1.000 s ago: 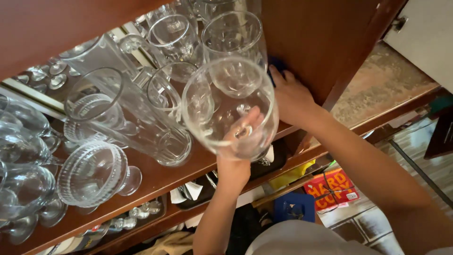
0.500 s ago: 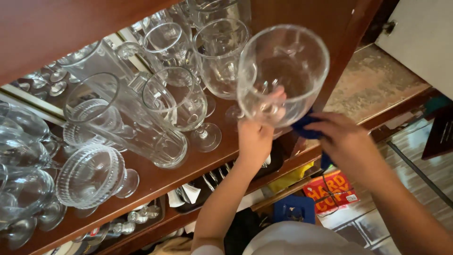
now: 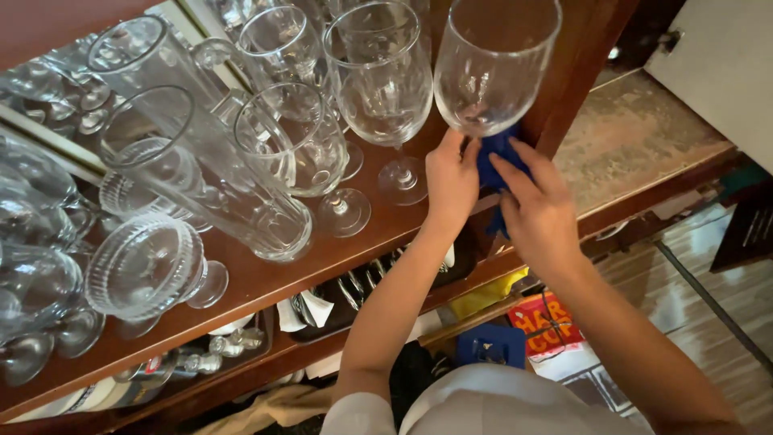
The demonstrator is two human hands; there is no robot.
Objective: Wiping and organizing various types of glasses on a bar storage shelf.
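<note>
My left hand grips the stem of a large clear wine glass, holding it upright at the right end of the wooden shelf. My right hand presses a blue cloth against the glass's stem and foot, just under the bowl. The foot itself is hidden behind the cloth and fingers. Two more wine glasses stand just left of the held one.
Tall beer glasses, a ribbed dessert glass and several rounded glasses crowd the shelf's left. A dark tray of cutlery lies on the shelf below. The cabinet's wooden side wall stands right behind the glass. Tiled floor lies at bottom right.
The wine glass moved right and up from mid-shelf to the cabinet's right side. My right hand came off the cabinet wall and brought the blue cloth under the bowl.
</note>
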